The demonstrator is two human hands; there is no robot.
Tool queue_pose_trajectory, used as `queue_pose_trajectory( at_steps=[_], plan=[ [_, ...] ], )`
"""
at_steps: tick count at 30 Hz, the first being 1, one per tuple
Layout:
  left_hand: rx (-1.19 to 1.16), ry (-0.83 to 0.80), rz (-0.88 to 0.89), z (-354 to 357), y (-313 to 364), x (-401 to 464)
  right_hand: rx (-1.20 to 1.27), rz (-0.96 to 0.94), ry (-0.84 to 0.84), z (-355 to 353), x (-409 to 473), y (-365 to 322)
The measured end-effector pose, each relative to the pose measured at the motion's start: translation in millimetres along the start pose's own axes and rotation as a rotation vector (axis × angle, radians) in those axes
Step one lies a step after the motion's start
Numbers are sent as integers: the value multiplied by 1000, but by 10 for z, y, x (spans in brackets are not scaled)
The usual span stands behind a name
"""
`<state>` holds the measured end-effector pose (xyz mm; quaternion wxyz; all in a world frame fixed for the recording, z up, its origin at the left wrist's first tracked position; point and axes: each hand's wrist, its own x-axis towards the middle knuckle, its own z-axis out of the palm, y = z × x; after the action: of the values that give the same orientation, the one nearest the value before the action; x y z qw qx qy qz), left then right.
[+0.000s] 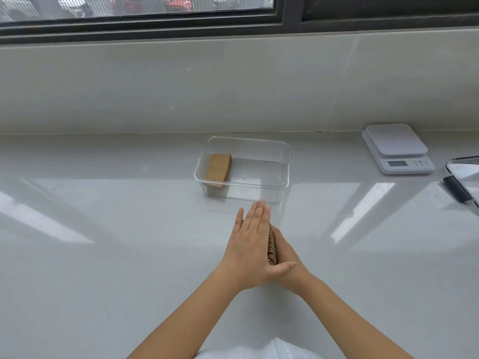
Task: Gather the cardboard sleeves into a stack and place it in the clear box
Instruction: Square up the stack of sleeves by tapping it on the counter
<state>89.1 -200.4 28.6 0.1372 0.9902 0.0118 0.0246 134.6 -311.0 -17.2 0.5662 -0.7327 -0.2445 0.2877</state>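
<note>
A stack of brown cardboard sleeves (pixel 272 247) stands on edge on the counter, pressed between my two palms. My left hand (pixel 250 244) lies flat against its left side with fingers straight, thumb wrapped across the near end. My right hand (pixel 286 255) presses the right side and is mostly hidden behind the left. Just beyond my fingertips stands the clear box (pixel 274 149). Inside it, at the left end, another bundle of cardboard sleeves (pixel 217 169) leans against the wall.
A white kitchen scale (pixel 398 149) sits at the back right of the grey counter (pixel 103 242). A clear lid with a black handle (pixel 464 177) lies at the right edge. A tiled wall and a window rise behind.
</note>
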Motion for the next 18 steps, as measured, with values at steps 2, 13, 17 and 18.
queue_pose_trajectory(
  at_steps=[2,13,17,18],
  plan=[
    [8,-3,-3,5,-3,1,85,-15,20,55,-20,-15],
    [-35,149,43,157,-13,-42,-78,48,189,79,45,-64],
    [-484,315,-105,148,-178,-76,-697,-206,212,29,141,-121],
    [-606,326,-170,191,-216,-104,-892,-295,253,23,159,-121]
  ],
)
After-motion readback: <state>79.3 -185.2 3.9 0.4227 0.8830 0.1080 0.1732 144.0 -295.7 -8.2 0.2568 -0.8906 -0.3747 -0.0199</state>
